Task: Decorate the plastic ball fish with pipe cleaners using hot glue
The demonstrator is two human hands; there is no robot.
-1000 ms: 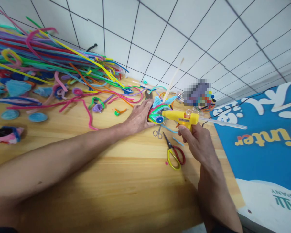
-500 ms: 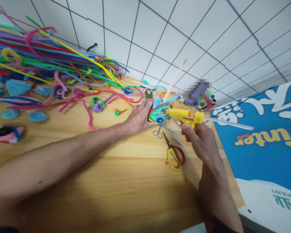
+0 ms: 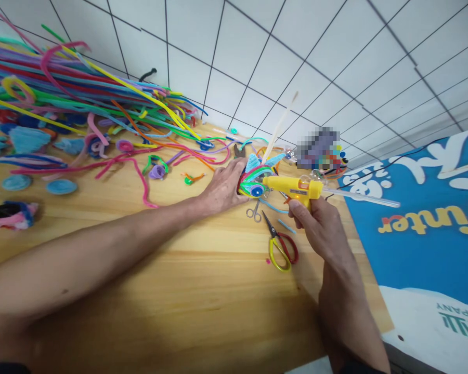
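My left hand [image 3: 226, 183] is closed around the back of a colourful pipe-cleaner figure [image 3: 253, 179] with blue pointed pieces on top and a round blue eye-like disc. In my right hand [image 3: 315, 218] is a yellow hot glue gun [image 3: 296, 186], a clear glue stick [image 3: 366, 197] poking out of its rear. The gun's nozzle points left and meets the figure's front; whether it touches is too small to tell. Below them lie scissors with one yellow and one red handle [image 3: 281, 252]. Small metal-looped scissors [image 3: 254, 212] rest just under the figure.
A heap of coloured pipe cleaners [image 3: 81, 88] covers the table's back left, with coiled and bent pieces before it. Light blue discs [image 3: 61, 187] lie at left. Pliers [image 3: 239, 151] sit behind my left hand. A white tiled wall [image 3: 195, 47] and a blue printed board [image 3: 425, 249] border the table.
My right hand has shifted the glue gun slightly left, bringing its nozzle closer in over the figure's front. My left hand keeps its hold in the same place.
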